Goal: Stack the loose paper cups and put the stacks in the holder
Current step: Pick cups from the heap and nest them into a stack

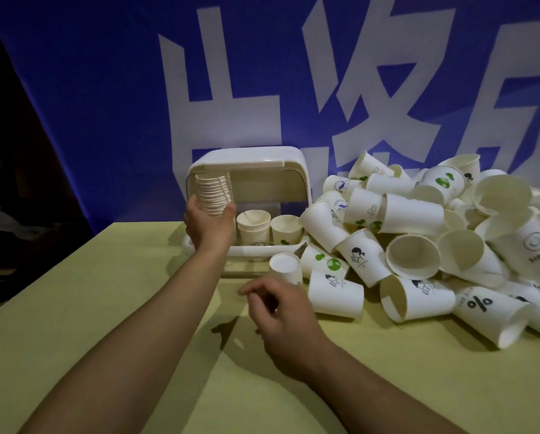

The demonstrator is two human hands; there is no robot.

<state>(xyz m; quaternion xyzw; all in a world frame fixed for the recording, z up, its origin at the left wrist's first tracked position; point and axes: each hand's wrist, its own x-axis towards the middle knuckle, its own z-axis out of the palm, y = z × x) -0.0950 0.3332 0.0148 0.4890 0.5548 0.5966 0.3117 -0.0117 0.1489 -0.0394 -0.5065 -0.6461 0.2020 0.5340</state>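
Fingers of the right hand (281, 311) are loosely curled over the table (105, 308), nothing held. Farther off, loose cups (419, 233) are heaped right. A cup stack (213, 194) is gripped by the left hand (210, 222) inside the holder (262, 161).

The room is dim and the far left is almost black. A dark hand shadow lies on the bench (105, 308). Edges bend and look soft.

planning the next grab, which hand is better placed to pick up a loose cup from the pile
Right. The right hand hangs free, nearest the pile; the left hand holds a stack at the holder.
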